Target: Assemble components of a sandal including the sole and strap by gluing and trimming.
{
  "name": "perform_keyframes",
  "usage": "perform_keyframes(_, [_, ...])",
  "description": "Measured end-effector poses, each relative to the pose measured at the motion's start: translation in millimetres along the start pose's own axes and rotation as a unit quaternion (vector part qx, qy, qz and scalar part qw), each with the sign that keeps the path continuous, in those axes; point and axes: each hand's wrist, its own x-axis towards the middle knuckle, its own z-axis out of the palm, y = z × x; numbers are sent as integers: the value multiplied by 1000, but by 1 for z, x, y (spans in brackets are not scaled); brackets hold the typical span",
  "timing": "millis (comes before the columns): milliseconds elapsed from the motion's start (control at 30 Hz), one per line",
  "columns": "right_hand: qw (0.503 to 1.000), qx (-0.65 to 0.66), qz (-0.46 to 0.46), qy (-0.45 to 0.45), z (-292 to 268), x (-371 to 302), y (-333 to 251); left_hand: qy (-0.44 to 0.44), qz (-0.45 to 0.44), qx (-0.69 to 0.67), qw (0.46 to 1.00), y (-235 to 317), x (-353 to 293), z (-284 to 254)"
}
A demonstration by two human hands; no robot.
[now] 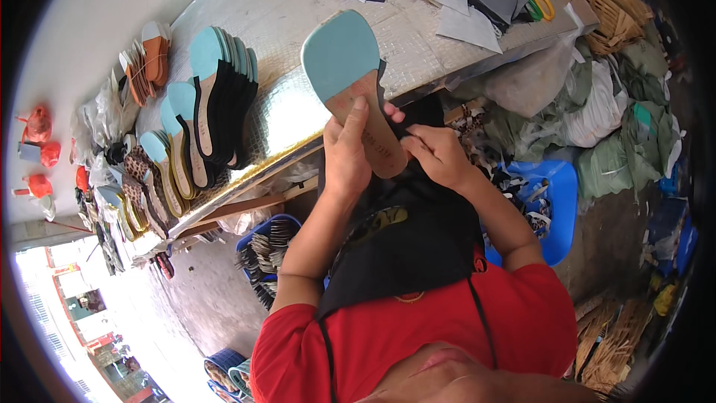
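My left hand (pixel 346 151) grips a shoe insole (pixel 341 52), its thumb flat on the printed tan part and its fingertips showing past the far edge. The insole has a light blue forefoot and a tan heel half, with black material showing along its right edge. It is held tilted up in front of the worktable. Close by the heel's right edge, my right hand (pixel 440 155) is closed, thumb and fingers pressed together. What lies between those fingertips is hidden against the dark background. A black apron (pixel 410 254) hangs below both hands.
The silvery worktable (pixel 287 22) carries stacked black-edged insoles (pixel 216 104) on the left. At its far right lie grey and black scraps (pixel 455 0) and green-and-yellow-handled scissors (pixel 538 1). A blue basket (pixel 563 209) of pieces stands right, beneath heaped green sacks (pixel 619 157).
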Motion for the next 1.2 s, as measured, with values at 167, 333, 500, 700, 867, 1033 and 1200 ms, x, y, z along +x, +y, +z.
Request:
perform_keyframes(167, [994, 48, 54, -78, -24, -8, 18, -10, -2, 16, 1000, -10, 0, -7])
perform_keyframes(333, [982, 140, -4, 127, -12, 32, -3, -19, -99, 34, 994, -15, -1, 0])
perform_keyframes(500, [953, 281, 112, 0, -4, 43, -24, -27, -122, 11, 992, -18, -9, 2])
perform_keyframes(700, [926, 323, 194, -5, -2, 33, -16, -105, -9, 178, 978, -21, -12, -1])
perform_keyframes(867, [928, 315, 197, 43, -5, 44, -18, -80, -41, 189, 978, -17, -9, -1])
perform_keyframes(1033, [910, 357, 198, -74, -5, 29, -17, -24, -56, 148, 987, 6, -2, -6])
perform_keyframes(1200, [886, 329, 245, -217, -9, 2, 1, 17, -130, 9, 991, 20, 9, -13])
